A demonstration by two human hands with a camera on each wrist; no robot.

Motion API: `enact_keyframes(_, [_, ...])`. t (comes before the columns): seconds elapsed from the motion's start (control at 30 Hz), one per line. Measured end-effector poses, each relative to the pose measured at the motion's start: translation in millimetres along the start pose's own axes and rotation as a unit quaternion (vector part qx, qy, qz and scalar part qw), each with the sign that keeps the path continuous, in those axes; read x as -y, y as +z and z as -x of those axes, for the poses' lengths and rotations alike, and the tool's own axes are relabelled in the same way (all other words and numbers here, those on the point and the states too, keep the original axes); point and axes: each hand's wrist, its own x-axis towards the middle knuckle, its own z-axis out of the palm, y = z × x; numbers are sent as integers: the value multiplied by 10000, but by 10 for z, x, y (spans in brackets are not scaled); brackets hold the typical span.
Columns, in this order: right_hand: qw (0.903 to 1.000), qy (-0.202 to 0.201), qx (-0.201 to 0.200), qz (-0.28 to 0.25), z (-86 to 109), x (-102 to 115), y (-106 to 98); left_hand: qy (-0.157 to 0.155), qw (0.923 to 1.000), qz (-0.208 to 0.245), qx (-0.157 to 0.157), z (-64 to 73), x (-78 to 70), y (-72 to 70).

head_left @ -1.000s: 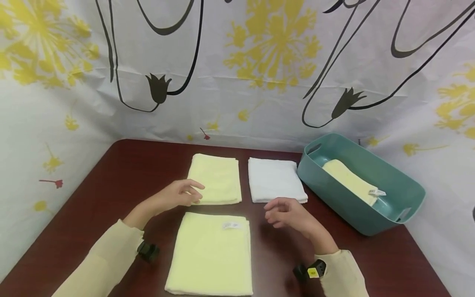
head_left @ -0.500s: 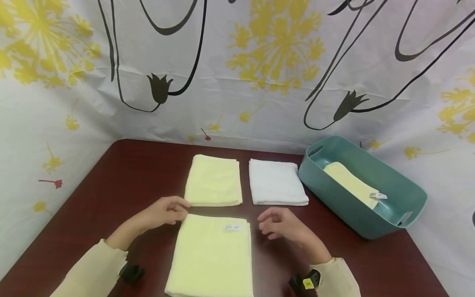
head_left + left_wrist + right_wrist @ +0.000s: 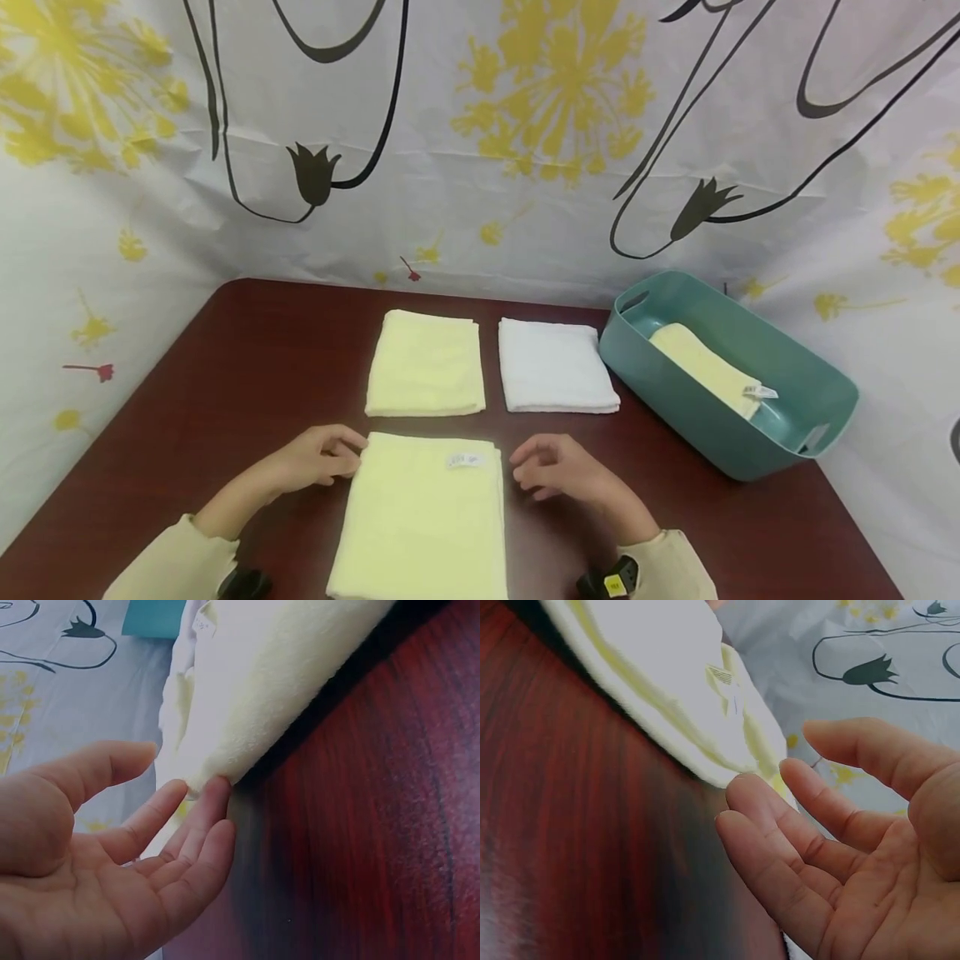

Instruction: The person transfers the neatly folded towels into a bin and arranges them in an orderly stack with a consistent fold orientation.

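A folded yellow towel [image 3: 423,525] with a white tag lies flat on the dark red table, nearest to me. My left hand [image 3: 318,458] is at its upper left corner; in the left wrist view the relaxed fingertips [image 3: 217,787] meet the towel's edge, the thumb apart from it. Beside the upper right edge is my right hand [image 3: 558,471], its fingers loosely bent and holding nothing. In the right wrist view the fingers [image 3: 754,799] are close to the towel's corner; whether they touch it I cannot tell.
Behind lie a second folded yellow towel [image 3: 427,367] and a folded white towel [image 3: 555,367]. At the right stands a teal basket [image 3: 697,408] with a yellow towel [image 3: 705,367] inside. A patterned white curtain [image 3: 420,208] hangs around the table.
My left hand has come away from the far yellow towel, moving left and toward me to the near towel's corner. The right hand has shifted slightly left and nearer. The towels lie as before.
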Motion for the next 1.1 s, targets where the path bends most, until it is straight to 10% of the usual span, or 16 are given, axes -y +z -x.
enact_keyframes(1.1, [9965,-411,-480,544,-154,-132,339,29,9995,250,-179,-57,14,287])
